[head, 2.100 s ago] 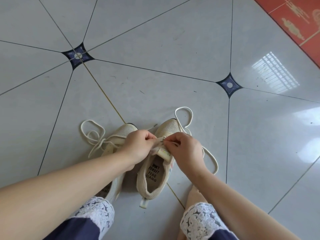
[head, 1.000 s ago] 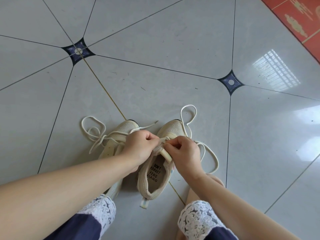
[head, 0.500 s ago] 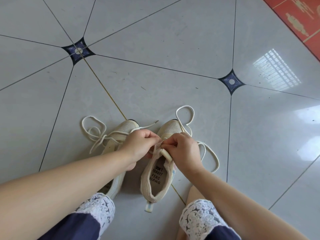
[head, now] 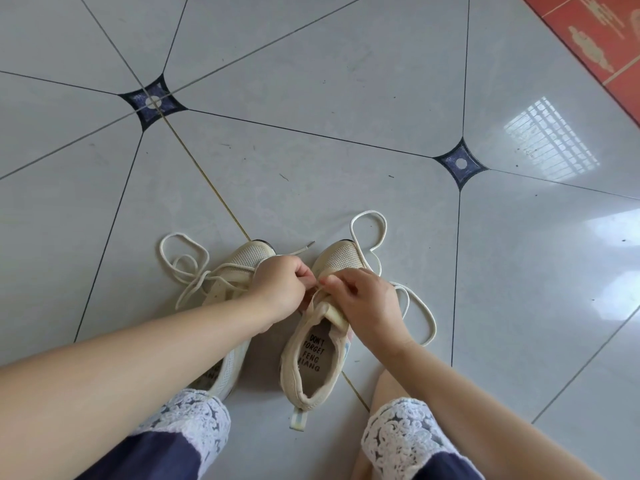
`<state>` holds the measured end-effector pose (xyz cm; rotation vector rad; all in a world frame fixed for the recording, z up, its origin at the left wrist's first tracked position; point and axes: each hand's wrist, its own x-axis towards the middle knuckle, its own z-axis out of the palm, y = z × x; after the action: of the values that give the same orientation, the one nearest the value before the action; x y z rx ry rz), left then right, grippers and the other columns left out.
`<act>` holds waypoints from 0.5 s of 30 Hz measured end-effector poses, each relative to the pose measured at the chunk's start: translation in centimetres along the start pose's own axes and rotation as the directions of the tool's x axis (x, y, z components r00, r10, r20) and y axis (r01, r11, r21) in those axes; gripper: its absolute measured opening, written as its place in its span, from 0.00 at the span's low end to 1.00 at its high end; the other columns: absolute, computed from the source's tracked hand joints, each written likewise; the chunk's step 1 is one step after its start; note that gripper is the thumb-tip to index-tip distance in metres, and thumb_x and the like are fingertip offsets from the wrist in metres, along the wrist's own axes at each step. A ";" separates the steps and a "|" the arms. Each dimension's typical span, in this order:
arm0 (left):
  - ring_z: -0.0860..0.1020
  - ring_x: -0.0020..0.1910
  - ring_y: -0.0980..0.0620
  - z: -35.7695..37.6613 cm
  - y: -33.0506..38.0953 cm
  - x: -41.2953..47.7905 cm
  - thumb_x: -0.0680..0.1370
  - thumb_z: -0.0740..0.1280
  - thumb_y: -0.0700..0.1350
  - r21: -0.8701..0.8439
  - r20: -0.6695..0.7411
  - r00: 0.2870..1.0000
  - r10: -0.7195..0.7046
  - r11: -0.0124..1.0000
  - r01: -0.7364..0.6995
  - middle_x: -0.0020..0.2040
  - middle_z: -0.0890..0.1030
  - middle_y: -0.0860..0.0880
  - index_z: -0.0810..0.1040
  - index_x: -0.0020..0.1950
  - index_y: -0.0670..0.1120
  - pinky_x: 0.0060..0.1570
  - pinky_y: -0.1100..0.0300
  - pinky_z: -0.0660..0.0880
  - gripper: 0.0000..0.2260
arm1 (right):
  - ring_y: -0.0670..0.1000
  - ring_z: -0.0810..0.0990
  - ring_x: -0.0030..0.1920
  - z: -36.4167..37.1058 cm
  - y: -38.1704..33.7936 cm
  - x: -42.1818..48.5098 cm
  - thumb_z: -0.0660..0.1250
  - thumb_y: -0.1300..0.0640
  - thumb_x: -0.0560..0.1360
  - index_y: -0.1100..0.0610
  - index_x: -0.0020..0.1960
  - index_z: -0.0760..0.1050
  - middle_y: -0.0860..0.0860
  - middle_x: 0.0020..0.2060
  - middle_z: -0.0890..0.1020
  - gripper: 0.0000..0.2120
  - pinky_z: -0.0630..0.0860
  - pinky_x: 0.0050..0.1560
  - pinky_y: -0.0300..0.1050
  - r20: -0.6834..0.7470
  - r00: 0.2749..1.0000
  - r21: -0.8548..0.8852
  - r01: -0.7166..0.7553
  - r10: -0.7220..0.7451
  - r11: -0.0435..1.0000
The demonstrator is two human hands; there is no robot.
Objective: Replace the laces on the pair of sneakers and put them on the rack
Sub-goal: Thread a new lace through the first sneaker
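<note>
Two beige sneakers stand side by side on the tiled floor, toes pointing away from me. The right sneaker [head: 311, 358] shows its printed insole. Its cream lace [head: 370, 230] loops past the toe and trails out to the right. My left hand [head: 282, 292] and my right hand [head: 367, 303] meet over its tongue, both pinching the lace at the eyelets. The left sneaker [head: 249, 254] is mostly hidden under my left forearm; its loose lace [head: 180, 258] lies in loops to the left.
Grey glossy floor tiles [head: 311, 150] with dark diamond insets [head: 459, 164] stretch ahead. A red patterned floor area [head: 602, 32] fills the top right corner. My knees in lace-trimmed dark trousers [head: 194, 424] flank the shoes at the bottom.
My hands stayed together on the right sneaker's lace near the tongue, shifting slightly toward the toe. The right sneaker's heel has swung a little. The lace loop past the toe changed shape.
</note>
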<state>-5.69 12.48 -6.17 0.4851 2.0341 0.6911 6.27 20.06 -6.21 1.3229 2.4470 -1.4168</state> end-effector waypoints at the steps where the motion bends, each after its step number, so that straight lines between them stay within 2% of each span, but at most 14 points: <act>1: 0.80 0.33 0.52 0.0 0.1 0.0 0.76 0.65 0.39 0.002 -0.009 1.000 0.002 1.000 -0.002 0.32 0.79 0.52 0.75 0.34 0.48 0.42 0.53 0.80 0.10 | 0.42 0.75 0.38 -0.1 -0.2 0.0 0.67 0.46 0.72 0.48 0.40 0.81 0.44 0.34 0.79 0.07 0.68 0.37 0.35 0.002 1.000 -0.010 -0.009 0.009 1.000; 3: 0.80 0.37 0.48 -0.1 0.4 0.0 0.75 0.63 0.37 0.101 -0.020 0.997 0.077 0.992 -0.075 0.32 0.78 0.52 0.76 0.35 0.44 0.42 0.52 0.79 0.09 | 0.43 0.76 0.36 -0.3 -0.6 0.2 0.69 0.44 0.69 0.46 0.38 0.79 0.45 0.32 0.79 0.07 0.71 0.36 0.37 0.027 0.999 -0.015 -0.041 0.041 0.999; 5: 0.78 0.40 0.46 -0.3 0.4 0.0 0.74 0.61 0.34 0.267 -0.040 0.975 0.217 0.943 -0.199 0.34 0.76 0.52 0.75 0.37 0.42 0.42 0.52 0.75 0.07 | 0.42 0.74 0.34 -0.4 -1.1 0.4 0.70 0.45 0.68 0.44 0.37 0.77 0.44 0.29 0.76 0.04 0.71 0.37 0.38 0.076 0.993 -0.019 -0.088 0.089 0.996; 8: 0.77 0.40 0.46 -0.9 -0.1 0.3 0.75 0.59 0.33 0.282 -0.089 0.945 0.316 0.918 -0.280 0.38 0.78 0.47 0.72 0.39 0.43 0.41 0.50 0.75 0.08 | 0.42 0.72 0.35 -0.5 -1.4 0.8 0.69 0.50 0.67 0.42 0.38 0.74 0.42 0.31 0.74 0.04 0.73 0.46 0.43 0.127 0.986 -0.105 -0.096 0.109 0.990; 11: 0.79 0.37 0.53 -1.4 0.4 0.3 0.78 0.59 0.37 0.114 -0.172 0.941 0.292 0.954 -0.276 0.35 0.79 0.49 0.71 0.38 0.45 0.39 0.57 0.76 0.10 | 0.46 0.74 0.42 -0.4 -1.7 0.8 0.67 0.51 0.68 0.42 0.40 0.73 0.42 0.35 0.75 0.05 0.73 0.52 0.48 0.127 0.988 -0.173 -0.071 0.093 0.982; 13: 0.80 0.38 0.55 -1.6 0.9 0.1 0.80 0.58 0.38 -0.132 -0.191 0.967 0.167 0.972 -0.194 0.36 0.80 0.52 0.72 0.38 0.46 0.41 0.62 0.77 0.11 | 0.49 0.73 0.48 -0.2 -1.7 0.6 0.66 0.49 0.69 0.42 0.44 0.76 0.42 0.40 0.74 0.04 0.68 0.53 0.44 0.090 0.995 -0.258 -0.029 0.054 0.966; 15: 0.82 0.38 0.53 -1.7 1.4 -0.2 0.81 0.56 0.39 -0.451 -0.117 0.993 0.019 0.890 -0.070 0.34 0.80 0.52 0.72 0.40 0.44 0.42 0.62 0.78 0.11 | 0.49 0.70 0.51 -0.1 -1.6 0.4 0.65 0.46 0.69 0.42 0.47 0.77 0.43 0.43 0.73 0.07 0.60 0.52 0.42 0.045 0.999 -0.336 0.014 0.001 0.942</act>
<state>-6.97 12.94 -4.46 0.2200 1.8789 1.2083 4.95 20.03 -5.21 1.1927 2.5175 -0.9550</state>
